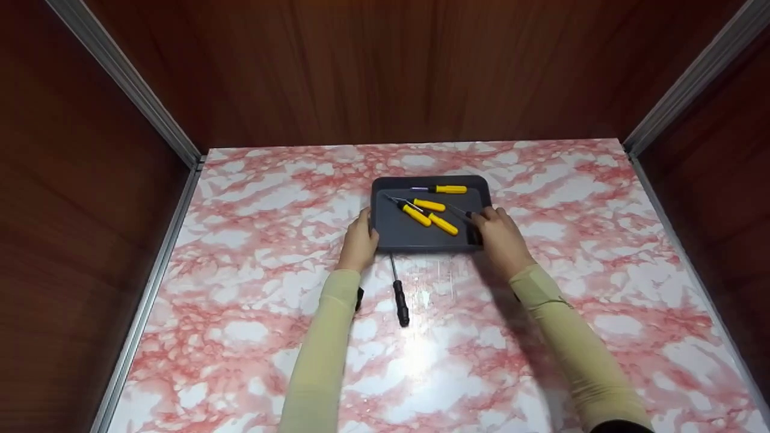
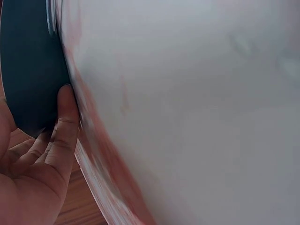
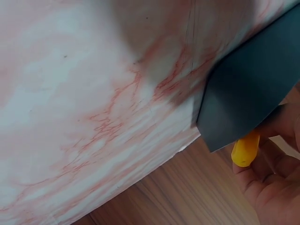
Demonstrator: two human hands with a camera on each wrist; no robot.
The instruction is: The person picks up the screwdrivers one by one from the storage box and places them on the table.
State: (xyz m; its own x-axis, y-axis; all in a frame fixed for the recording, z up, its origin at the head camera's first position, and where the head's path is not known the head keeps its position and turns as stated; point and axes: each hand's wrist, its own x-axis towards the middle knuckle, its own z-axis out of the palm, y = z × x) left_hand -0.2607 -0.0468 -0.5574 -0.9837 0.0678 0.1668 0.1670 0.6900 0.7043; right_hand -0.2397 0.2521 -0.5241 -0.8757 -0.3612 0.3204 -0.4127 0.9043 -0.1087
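Left hand (image 1: 359,243) gripping tray (image 1: 403,237), right hand (image 1: 502,240) pinching yellow handle (image 3: 246,151); black screwdriver (image 1: 400,304) lying nearer left hand, shaft pointing trayward.

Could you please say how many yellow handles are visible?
5 yellow handles: one at the far side of the tray, three nearer, one in the right hand; more may be hidden.

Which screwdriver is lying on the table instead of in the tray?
The black-handled screwdriver, on the table just in front of the tray. Four yellow-handled screwdrivers lie inside it, and the right hand holds another.
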